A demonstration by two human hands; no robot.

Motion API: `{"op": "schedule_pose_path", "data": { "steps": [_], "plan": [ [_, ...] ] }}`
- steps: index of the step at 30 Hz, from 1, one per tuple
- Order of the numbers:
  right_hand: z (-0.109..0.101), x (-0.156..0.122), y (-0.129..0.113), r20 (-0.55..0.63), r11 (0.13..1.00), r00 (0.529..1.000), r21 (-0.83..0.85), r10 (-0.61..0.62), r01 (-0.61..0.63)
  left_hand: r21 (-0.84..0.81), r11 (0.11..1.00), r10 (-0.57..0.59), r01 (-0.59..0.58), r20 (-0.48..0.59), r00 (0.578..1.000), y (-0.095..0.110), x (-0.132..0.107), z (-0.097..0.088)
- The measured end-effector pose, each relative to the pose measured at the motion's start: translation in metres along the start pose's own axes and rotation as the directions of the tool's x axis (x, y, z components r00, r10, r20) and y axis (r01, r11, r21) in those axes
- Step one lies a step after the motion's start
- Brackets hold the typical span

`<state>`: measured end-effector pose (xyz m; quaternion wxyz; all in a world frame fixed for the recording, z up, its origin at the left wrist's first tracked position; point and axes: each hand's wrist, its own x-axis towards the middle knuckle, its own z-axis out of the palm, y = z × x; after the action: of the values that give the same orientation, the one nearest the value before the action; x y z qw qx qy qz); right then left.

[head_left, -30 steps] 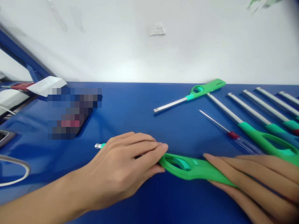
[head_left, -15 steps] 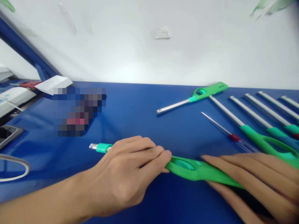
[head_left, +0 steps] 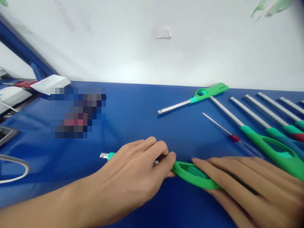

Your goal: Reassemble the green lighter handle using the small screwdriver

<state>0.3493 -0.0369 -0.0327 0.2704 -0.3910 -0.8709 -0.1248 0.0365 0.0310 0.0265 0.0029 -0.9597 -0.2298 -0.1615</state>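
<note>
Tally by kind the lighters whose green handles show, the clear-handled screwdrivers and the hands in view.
Green-handled lighters: 3 (held lighter, far lighter, right-side lighter)
Clear-handled screwdriver: 1
Hands: 2 (left hand, right hand)
Total: 6

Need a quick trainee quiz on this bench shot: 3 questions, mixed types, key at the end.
1. True or false: the left hand and right hand both hold one green lighter.
2. What colour is the collar on the screwdriver? A) yellow B) red C) white
3. Fill in: the far lighter, lying near the wall, points its metal tube toward the picture's ____ side.

Key: 1 true; 2 B; 3 left.
</note>
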Motion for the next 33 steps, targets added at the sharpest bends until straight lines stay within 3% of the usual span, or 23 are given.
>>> {"op": "schedule_pose_path", "data": {
  "steps": [9, 17, 23, 33],
  "plan": [
    [0.003, 0.007, -0.015, 0.015, 0.999, 1.000, -0.031, -0.024, 0.025, -0.059, 0.998, -0.036, 0.031, -0.089, 0.995, 0.015, 0.003, -0.003],
    [0.003, 0.016, -0.029, -0.047, 0.999, 0.999, -0.026, 0.023, -0.025, -0.085, 0.995, -0.048, 0.042, -0.072, 0.996, 0.025, 0.005, 0.004],
    [0.000, 0.027, -0.031, -0.060, 0.999, 0.997, -0.018, 0.042, -0.043, 0.076, 0.997, 0.012, -0.007, -0.062, 0.998, 0.016, -0.002, -0.003],
    [-0.004, 0.029, -0.027, -0.001, 1.000, 1.000, -0.016, 0.015, -0.015, -0.064, 0.998, -0.020, 0.023, 0.050, 0.999, 0.004, -0.007, -0.004]
  ]
}}
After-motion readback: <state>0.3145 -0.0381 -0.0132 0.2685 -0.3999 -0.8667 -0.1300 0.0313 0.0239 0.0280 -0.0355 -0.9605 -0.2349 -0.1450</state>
